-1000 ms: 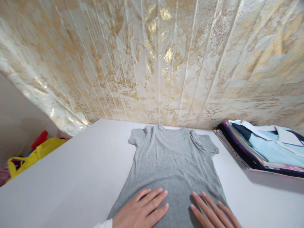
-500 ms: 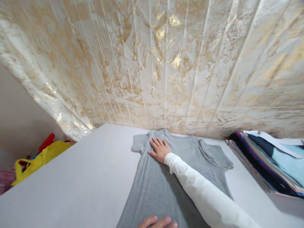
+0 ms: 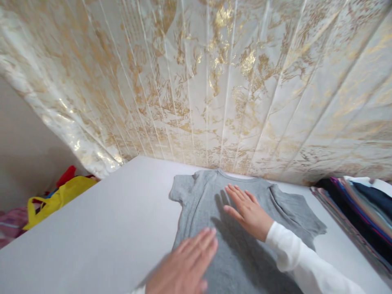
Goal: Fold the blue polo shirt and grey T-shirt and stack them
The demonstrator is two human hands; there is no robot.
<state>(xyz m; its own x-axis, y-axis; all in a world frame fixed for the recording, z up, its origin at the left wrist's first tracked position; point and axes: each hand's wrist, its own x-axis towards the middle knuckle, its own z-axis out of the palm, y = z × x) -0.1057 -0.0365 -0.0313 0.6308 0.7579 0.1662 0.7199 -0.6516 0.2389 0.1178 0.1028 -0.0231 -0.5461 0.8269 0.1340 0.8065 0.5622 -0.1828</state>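
Observation:
A grey short-sleeved T-shirt [image 3: 199, 208] lies spread on the white table, its neckline toward the curtain and its lower part cut off by the frame. Over the chest of the shirt is my right hand [image 3: 248, 210], fingers stretched out and holding nothing; its shadow falls on the cloth beside it. My left hand [image 3: 186, 261], slightly blurred, is lower down over the shirt's left side with fingers extended and nothing in them. Creases run along the left side and near the right sleeve.
The white table [image 3: 116, 220] extends to the left. A stack of folded clothes [image 3: 358, 216] sits at the right. Beyond the left edge are a yellow bag [image 3: 61, 200] and a red item [image 3: 66, 175]. A gold-patterned curtain [image 3: 196, 90] hangs along the back.
My right hand has moved off the left shoulder, rightward over the chest, rising from the cloth. My left hand has come farther up into view. The camera view has shifted slightly.

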